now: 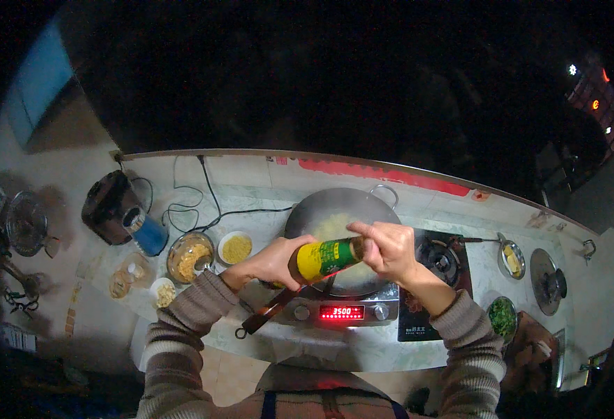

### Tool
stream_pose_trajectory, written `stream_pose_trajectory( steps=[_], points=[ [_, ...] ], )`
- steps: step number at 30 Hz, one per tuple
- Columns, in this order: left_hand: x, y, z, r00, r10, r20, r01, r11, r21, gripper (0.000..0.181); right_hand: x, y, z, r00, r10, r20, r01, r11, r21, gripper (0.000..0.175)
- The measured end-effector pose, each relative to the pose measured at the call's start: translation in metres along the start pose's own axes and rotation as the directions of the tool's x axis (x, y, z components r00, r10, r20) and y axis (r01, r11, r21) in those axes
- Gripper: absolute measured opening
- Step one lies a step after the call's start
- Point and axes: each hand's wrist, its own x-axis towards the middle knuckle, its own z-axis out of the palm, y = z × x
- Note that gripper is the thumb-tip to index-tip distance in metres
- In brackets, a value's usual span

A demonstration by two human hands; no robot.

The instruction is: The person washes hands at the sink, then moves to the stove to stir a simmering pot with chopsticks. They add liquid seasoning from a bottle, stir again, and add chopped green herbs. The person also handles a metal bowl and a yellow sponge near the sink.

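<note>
My left hand grips a bottle with a yellow and green label, tilted over the wok. At the bottle's narrower top end, my right hand has its fingers closed around it, with the index finger extended. Below both hands stands a dark wok with pale, chopped-looking food inside, partly hidden by the hands and bottle. It sits on an induction cooker whose red display is lit. A dark wooden handle with a ring points toward me at the lower left.
On the left are a bowl of orange-brown food, a bowl of yellow bits, a small dish of chopped pieces and a blue container. Rightward lie a gas hob, ladle, bowl of greens and lid.
</note>
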Motion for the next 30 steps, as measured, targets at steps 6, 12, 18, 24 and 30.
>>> stream_pose_trajectory(
  steps=[6,12,18,24,30],
  points=[
    [-0.005,-0.005,-0.012,0.972,0.098,0.216,-0.084,0.994,-0.074,0.064,0.028,-0.005,-0.020,0.934,-0.296,0.201,0.305,0.952,-0.014,0.067],
    [-0.010,-0.013,-0.032,0.995,-0.086,0.051,0.082,0.994,0.071,0.075,0.010,0.020,-0.025,0.999,0.004,0.054,-0.008,0.998,0.064,0.051],
    [-0.020,-0.026,-0.043,0.927,-0.323,-0.188,0.372,0.742,0.559,0.084,-0.049,0.019,-0.021,0.839,0.533,0.106,-0.543,0.814,0.205,0.040],
    [-0.012,-0.035,-0.043,0.870,-0.443,-0.214,0.460,0.578,0.674,0.076,-0.087,0.018,-0.019,0.738,0.665,0.116,-0.667,0.692,0.274,0.035],
    [-0.010,-0.048,-0.042,0.876,-0.426,-0.225,0.439,0.513,0.738,0.074,-0.098,0.016,-0.023,0.706,0.703,0.083,-0.692,0.661,0.288,0.033]
  ],
)
